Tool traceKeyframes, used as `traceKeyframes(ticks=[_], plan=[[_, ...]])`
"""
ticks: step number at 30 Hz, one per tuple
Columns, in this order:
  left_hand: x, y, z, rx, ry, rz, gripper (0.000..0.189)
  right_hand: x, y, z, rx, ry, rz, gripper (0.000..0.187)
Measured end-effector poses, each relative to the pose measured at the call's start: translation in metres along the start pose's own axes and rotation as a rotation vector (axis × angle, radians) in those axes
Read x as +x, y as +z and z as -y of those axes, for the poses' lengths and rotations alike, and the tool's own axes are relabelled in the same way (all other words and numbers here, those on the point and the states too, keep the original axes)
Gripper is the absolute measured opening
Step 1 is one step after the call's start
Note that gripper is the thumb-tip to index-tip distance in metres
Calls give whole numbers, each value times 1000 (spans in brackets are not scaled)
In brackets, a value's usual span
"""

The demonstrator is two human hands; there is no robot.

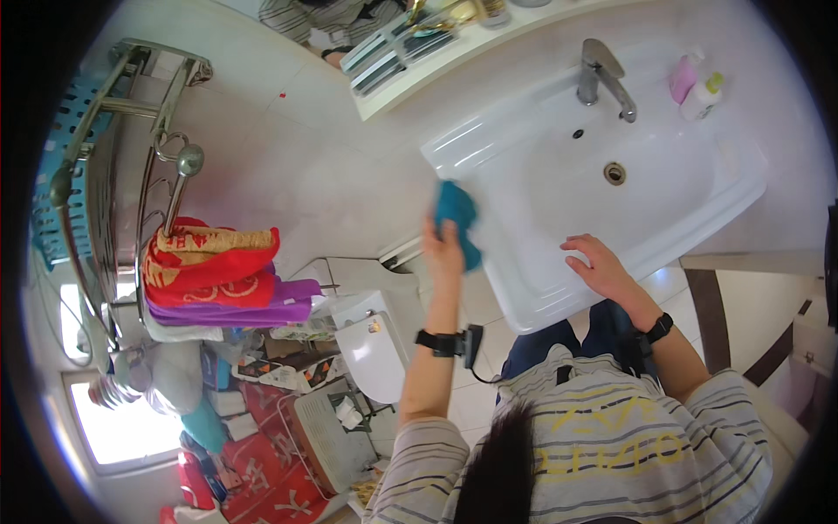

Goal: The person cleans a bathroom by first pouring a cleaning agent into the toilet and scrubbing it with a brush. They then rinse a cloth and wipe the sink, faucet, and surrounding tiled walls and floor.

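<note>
A teal cloth (456, 213) is gripped in my left hand (444, 249), at the left rim of a white ceramic washbasin (543, 190). The cloth and hand are slightly blurred, and I cannot tell whether the cloth touches the rim. Over the basin's near side hangs my right hand (594, 263), empty, its fingers apart. A chrome faucet (596, 72) rises from the back of the basin, and a round drain (614, 173) sits in the bowl's floor.
Pink (684, 77) and white bottles (702, 98) stand at the basin's back right. A shelf (393, 97) with small boxes juts above the back left. Red and purple towels (229, 301) hang from a metal rack (134, 108) at left. Below is a white toilet (371, 354).
</note>
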State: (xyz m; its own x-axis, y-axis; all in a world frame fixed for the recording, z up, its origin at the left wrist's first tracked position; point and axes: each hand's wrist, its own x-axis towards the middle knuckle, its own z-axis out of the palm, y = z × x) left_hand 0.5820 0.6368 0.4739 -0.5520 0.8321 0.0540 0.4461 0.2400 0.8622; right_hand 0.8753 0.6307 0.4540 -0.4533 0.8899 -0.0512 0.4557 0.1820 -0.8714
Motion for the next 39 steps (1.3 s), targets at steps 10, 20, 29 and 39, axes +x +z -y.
traceKeyframes(ticks=[10, 20, 29, 39], plan=[[251, -93, -18, 491, 937, -777, 49, 25, 112, 69, -46, 4, -130, 26], [285, -158, -19, 973, 1287, -347, 55, 51, 139, 83, -15, -7, -120, 27], [269, -114, -17, 907, 1334, -320, 55, 60, 182, 84, 101, -87, -65, 26], [237, -16, 63, 858, 1251, 93, 59, 51, 209, 77, 28, 66, -285, 24]])
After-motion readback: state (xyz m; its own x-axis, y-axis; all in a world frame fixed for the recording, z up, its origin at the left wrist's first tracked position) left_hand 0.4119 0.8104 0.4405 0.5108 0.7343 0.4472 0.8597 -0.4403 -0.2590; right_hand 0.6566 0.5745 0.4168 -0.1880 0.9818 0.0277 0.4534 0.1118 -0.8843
